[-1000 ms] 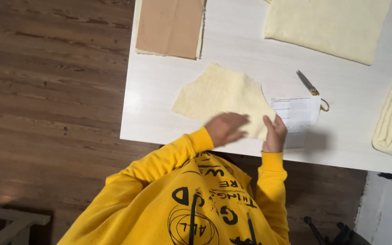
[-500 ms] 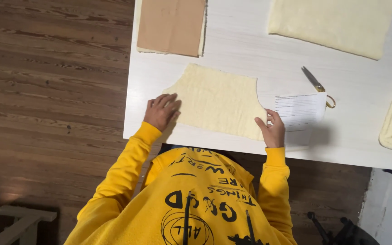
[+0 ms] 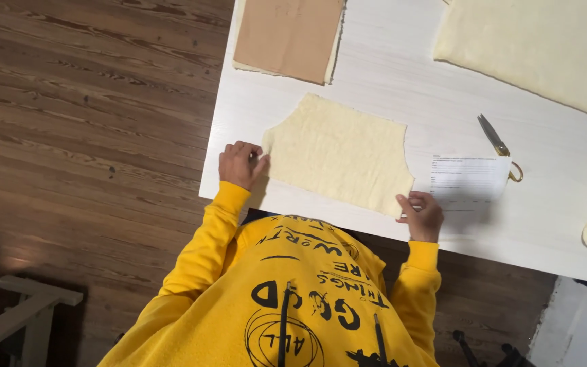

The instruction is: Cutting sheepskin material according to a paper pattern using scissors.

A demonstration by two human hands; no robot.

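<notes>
Scissors (image 3: 499, 145), paper sheet (image 3: 469, 179) beside cream fabric piece (image 3: 338, 153)

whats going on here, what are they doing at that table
A person in a yellow sweatshirt stands at a white table with a cut piece of cream fabric spread flat. The left hand presses its left edge and the right hand pins its lower right corner. Beside it lie a printed sheet of paper, a pair of scissors, a brown piece and more cream fabric.
</notes>
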